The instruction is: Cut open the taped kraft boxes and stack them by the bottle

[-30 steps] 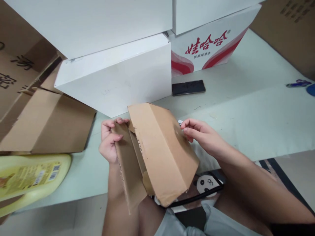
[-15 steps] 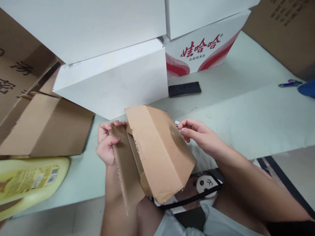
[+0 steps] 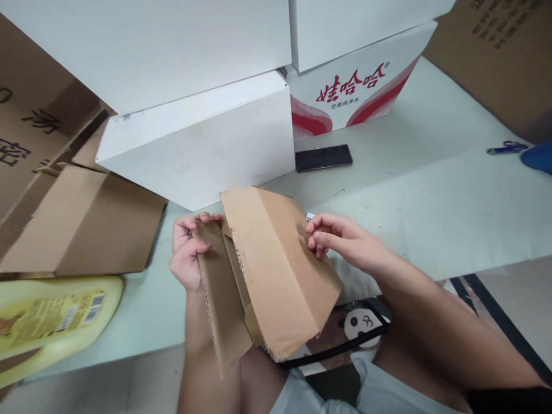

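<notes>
A small brown cardboard box (image 3: 276, 259) with ragged flap edges is tilted in front of me, its flapped side turned to the left. My left hand (image 3: 188, 248) grips the upper corner of the left flap (image 3: 222, 293), thumb on the near face and fingers behind. At the box's right face is my right hand (image 3: 334, 237), its fingers curled and the thumb against them. Whether anything is pinched there cannot be made out. A small white piece (image 3: 310, 217) shows just behind those fingertips.
White cartons (image 3: 194, 155) stand at the back beside a red-lettered carton (image 3: 353, 98). A phone (image 3: 324, 158) lies before them. Another brown box (image 3: 95, 224) and a yellow bottle (image 3: 60, 316) are on the left. Purple-handled scissors or a similar tool (image 3: 506, 148) lies far right.
My right hand has moved slightly left and down, its fingers now against or in front of the box's right face. The left hand keeps its grip on the flap.
</notes>
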Demonstrator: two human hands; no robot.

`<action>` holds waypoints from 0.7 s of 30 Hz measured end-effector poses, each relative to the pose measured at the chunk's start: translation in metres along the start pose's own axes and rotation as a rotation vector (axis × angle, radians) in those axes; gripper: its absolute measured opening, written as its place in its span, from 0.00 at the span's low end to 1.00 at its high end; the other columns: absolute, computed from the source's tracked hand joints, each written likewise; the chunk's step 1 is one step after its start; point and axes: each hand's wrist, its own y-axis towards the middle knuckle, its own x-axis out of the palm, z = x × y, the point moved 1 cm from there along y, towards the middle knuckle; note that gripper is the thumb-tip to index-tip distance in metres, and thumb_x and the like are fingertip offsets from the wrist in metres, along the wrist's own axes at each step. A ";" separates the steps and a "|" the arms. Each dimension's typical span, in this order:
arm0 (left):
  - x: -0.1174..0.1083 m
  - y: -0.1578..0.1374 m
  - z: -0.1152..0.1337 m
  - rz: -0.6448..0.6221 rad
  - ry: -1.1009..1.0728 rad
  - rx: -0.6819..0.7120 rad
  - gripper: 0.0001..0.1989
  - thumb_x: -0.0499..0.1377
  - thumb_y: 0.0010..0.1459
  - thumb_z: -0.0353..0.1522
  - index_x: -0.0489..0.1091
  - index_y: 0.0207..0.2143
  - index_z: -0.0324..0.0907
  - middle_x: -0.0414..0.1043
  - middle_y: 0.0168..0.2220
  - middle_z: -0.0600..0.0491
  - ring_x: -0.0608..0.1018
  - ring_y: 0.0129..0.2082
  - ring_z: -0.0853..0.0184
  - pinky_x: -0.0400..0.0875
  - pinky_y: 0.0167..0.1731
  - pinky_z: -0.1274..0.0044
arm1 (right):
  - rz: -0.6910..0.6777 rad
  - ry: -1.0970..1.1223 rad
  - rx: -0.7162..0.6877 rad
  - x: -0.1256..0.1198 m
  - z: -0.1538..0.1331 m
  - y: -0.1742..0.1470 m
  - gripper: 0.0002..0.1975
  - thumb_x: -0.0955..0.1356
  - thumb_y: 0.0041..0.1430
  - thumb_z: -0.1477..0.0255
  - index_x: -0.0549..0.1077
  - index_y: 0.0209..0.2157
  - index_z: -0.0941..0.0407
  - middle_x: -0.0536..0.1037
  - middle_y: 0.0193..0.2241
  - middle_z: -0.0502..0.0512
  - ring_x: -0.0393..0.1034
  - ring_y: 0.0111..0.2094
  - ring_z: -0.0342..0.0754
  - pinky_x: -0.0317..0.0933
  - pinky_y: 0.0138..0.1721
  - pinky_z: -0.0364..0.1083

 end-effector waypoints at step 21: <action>-0.011 0.005 -0.002 -0.038 -0.016 0.016 0.17 0.56 0.28 0.23 0.60 0.26 0.44 0.67 0.31 0.55 0.75 0.38 0.65 0.75 0.45 0.71 | -0.214 -0.551 -0.945 0.025 -0.020 -0.023 0.11 0.64 0.65 0.81 0.74 0.41 0.52 0.83 0.38 0.55 0.78 0.44 0.48 0.72 0.51 0.53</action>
